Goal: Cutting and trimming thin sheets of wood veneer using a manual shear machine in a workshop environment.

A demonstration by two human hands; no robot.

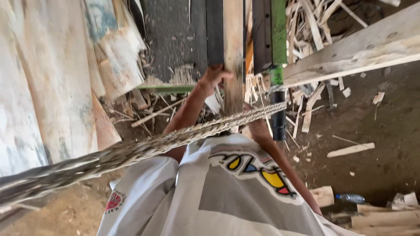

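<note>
The fingers of the left hand [213,78] were curled and clamped around the edge of an upright wooden plank [233,52], gripping it where it met the dark machine bed [175,39] above a drift of sawdust. The thumb lay against the plank's near face and the other fingers wrapped out of sight behind it. The right hand [255,114] sat lower, just beside the foot of the same plank, mostly hidden behind a thick braided rope [144,146] that crossed the view on a slant; whether its fingers were closed on the wood cannot be told. The rope ran from lower left up to a black post with a green upper part [278,65], where it seemed tied.

In judgement, holding the plank well meant keeping it flat against the machine bed and steady from both ends, with the fingers clear of the gap between plank and post.

Further out, pale veneer sheets [48,87] leaned at the left, offcuts and splinters [306,26] littered the dirt floor [385,144], a heavy timber beam [363,48] crossed at upper right, and a plastic bottle [351,198] lay near short wood blocks [323,195]. The person's white printed shirt [227,192] filled the lower middle.
</note>
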